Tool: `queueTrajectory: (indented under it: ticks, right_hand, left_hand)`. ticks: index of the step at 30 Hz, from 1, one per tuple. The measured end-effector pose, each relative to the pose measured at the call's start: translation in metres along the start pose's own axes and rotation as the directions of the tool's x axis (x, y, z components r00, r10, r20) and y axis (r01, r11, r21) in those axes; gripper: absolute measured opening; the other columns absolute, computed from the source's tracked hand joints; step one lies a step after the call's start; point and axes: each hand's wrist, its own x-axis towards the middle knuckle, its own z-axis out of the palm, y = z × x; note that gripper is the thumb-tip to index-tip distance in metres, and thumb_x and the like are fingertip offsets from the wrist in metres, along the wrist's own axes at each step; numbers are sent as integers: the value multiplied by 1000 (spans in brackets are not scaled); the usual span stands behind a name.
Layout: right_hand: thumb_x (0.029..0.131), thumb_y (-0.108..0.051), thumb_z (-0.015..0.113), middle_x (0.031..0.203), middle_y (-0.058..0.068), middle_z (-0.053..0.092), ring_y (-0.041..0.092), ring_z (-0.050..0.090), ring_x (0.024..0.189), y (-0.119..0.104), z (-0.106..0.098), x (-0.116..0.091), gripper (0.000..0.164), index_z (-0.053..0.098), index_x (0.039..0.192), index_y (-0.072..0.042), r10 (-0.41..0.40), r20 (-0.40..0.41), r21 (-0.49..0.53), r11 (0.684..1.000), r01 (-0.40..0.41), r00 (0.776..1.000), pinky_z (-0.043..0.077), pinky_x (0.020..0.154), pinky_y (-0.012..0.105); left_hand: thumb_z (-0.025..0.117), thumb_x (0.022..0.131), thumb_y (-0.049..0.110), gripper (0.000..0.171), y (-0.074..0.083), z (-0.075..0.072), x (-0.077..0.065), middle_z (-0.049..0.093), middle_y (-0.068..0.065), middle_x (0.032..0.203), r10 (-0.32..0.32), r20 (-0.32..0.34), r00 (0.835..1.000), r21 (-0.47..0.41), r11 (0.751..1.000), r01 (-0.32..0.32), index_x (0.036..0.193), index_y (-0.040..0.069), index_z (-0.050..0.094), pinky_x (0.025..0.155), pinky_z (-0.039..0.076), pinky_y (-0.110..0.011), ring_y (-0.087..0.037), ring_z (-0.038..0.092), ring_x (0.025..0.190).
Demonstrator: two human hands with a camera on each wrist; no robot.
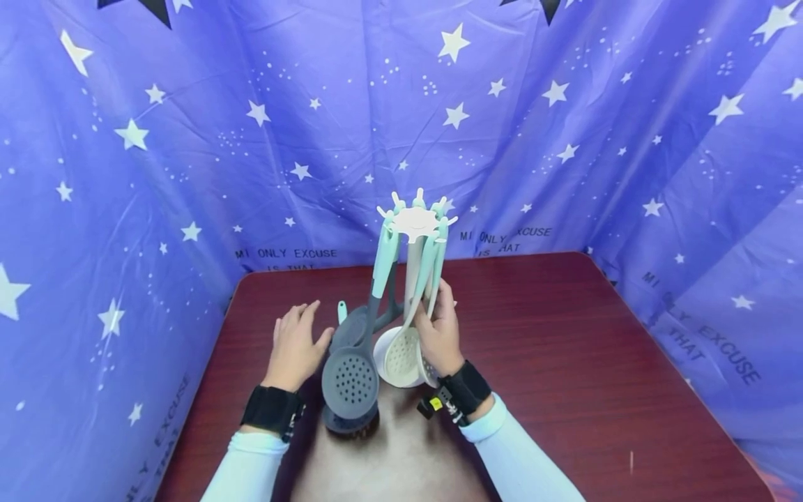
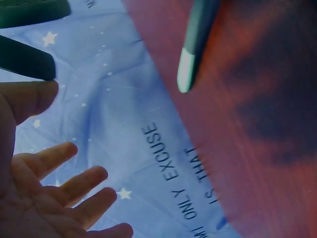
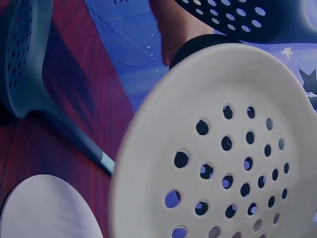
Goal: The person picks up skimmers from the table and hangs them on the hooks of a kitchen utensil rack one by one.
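A utensil stand (image 1: pixel 417 222) with a white star-shaped top and mint-handled utensils hanging round it is at the table's middle. My right hand (image 1: pixel 441 340) grips the stem of a white skimmer (image 1: pixel 403 359) on its right side; the fingertips are partly hidden behind the stems. In the right wrist view, the perforated white skimmer head (image 3: pixel 223 144) fills much of the frame. My left hand (image 1: pixel 295 348) has spread fingers and holds nothing, beside a dark grey skimmer (image 1: pixel 351 382) on the stand's left. The left wrist view also has the left hand (image 2: pixel 54 193) with fingers apart.
Another dark skimmer (image 3: pixel 22 64) lies on the table, its pale handle pointing away. The stand's round white base (image 3: pixel 49 210) is beside it. Brown-red table (image 1: pixel 564 362) extends right. A blue star-patterned curtain (image 1: pixel 351 139) encloses the back and sides.
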Motion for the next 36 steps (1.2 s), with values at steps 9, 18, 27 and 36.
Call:
queueTrajectory:
  ticks: [9,18,27,36]
  right_hand:
    - [103,9,49,138,8,58,16,58,116,5,-1,0,48,38,149,2,-19,9,12,1000,19,1000,52,94,25]
    - [104,10,48,139,9,57,16,57,117,3,-1,0,48,38,149,2,-9,4,18,1000,9,1000,52,95,26]
    - [103,9,50,134,10,59,16,58,110,4,-1,0,48,38,149,2,-14,3,7,1000,14,1000,53,88,25]
    - [103,8,50,136,10,58,17,58,113,5,-2,1,49,38,150,0,-25,10,4,1000,25,1000,52,91,26]
  left_hand:
    - [73,97,25,53,-18,22,-4,55,-27,136,-109,69,992,33,994,107,142,3,56,99,47,-61,-46,53,126]
    - [73,96,21,23,-25,44,-12,70,-12,105,-210,193,958,48,978,204,113,7,67,86,54,-51,-30,68,96]
    - [66,94,17,17,-23,50,-12,72,-10,92,-229,318,920,9,971,238,104,5,71,79,54,-52,-28,68,84]
    - [70,92,16,17,-22,59,-15,75,-11,93,-216,343,914,-4,973,232,103,4,75,82,56,-53,-30,71,89]
